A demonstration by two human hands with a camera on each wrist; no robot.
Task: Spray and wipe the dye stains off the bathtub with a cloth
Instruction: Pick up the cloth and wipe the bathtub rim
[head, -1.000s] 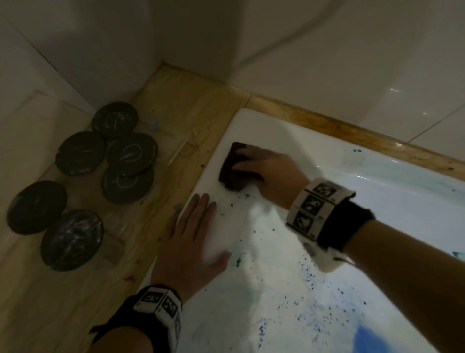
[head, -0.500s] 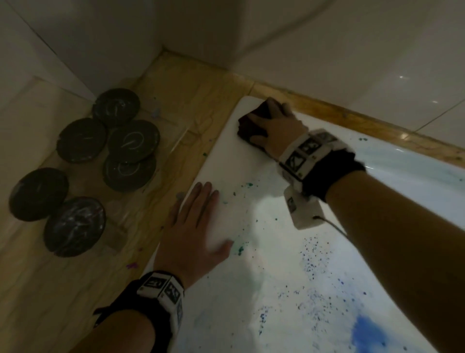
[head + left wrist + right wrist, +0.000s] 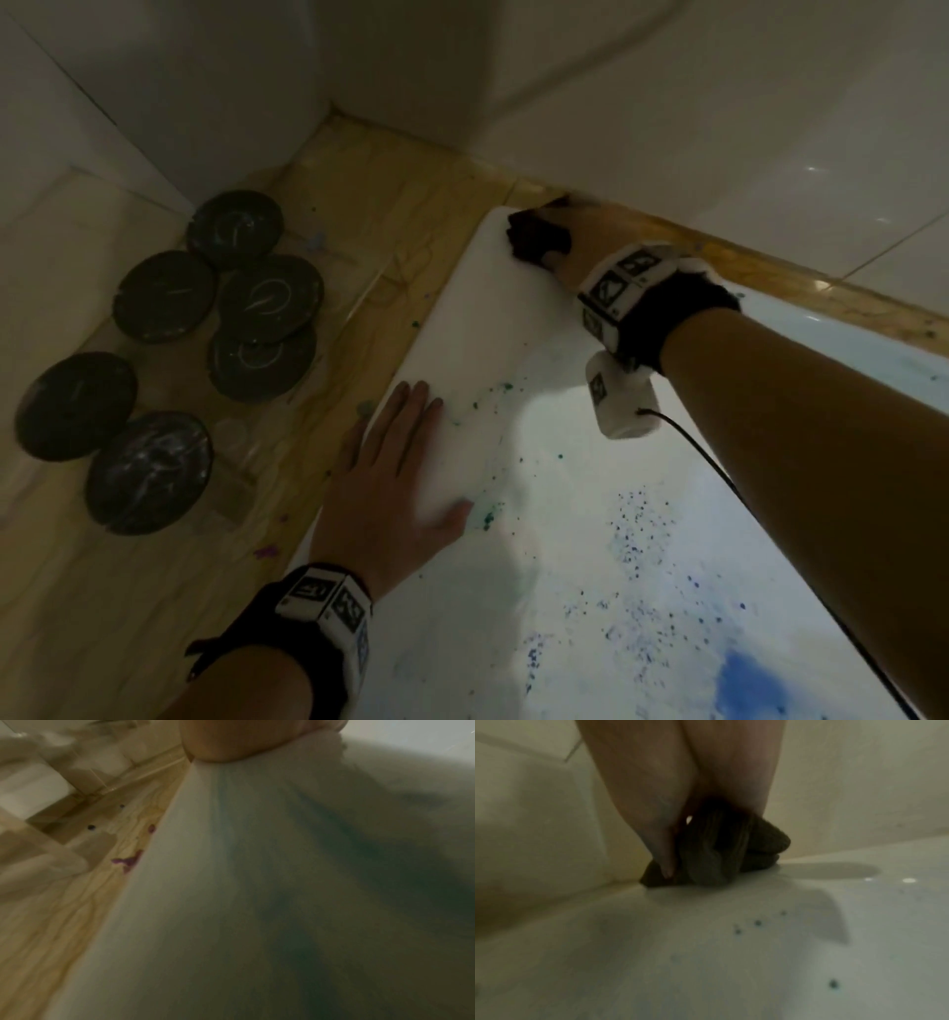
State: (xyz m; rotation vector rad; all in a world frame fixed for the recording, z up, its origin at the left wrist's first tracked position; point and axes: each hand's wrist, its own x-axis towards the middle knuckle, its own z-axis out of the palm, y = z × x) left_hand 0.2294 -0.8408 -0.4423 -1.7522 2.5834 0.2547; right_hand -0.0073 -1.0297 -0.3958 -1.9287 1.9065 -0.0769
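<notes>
A white bathtub (image 3: 493,318) with green specks (image 3: 482,519) and blue dye spatter (image 3: 744,683) fills the right of the head view. My right hand (image 3: 557,234) grips a dark bunched cloth (image 3: 534,239) at the tub's far corner, against the wall. In the right wrist view the cloth (image 3: 721,858) sits wadded under my thumb and fingers (image 3: 659,841) on the tub rim (image 3: 706,963). My left hand (image 3: 395,483) lies flat on the rim's near edge, fingers straight. The left wrist view shows blurred tub surface (image 3: 282,902) with a green smear.
Several dark round discs (image 3: 267,303) lie under clear plastic on the wooden ledge (image 3: 400,205) left of the tub. Purple dye spots (image 3: 267,552) mark the wood. White tiled walls (image 3: 719,103) close in behind and to the left. A cable (image 3: 719,473) trails from my right wrist.
My right hand slid the cloth along the rim away from me, up to the tub's far corner by the wall. The left hand stayed flat in place.
</notes>
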